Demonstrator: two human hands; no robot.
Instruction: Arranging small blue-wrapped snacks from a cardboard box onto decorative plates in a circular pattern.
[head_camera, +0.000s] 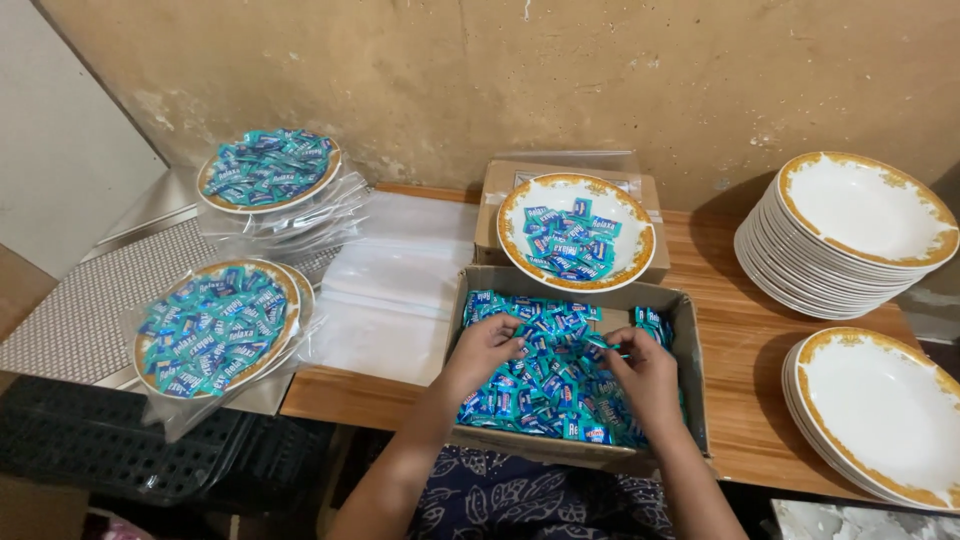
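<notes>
Both my hands in the candy box at the table's front edge.

My left hand (487, 345) lies curled, fingers closing on blue candies (545, 385) in the cardboard box (692, 370); my right hand (645, 370) pinches a few candies between thumb and fingertips. A part-filled plate (520, 215) sits on a second carton just behind the box. Two stacks of white plates (860, 215) stand at the right edge. Clear bags (395, 275) lie left of the box; wrapped, filled plates (215, 325) rest beyond the left edge.
</notes>
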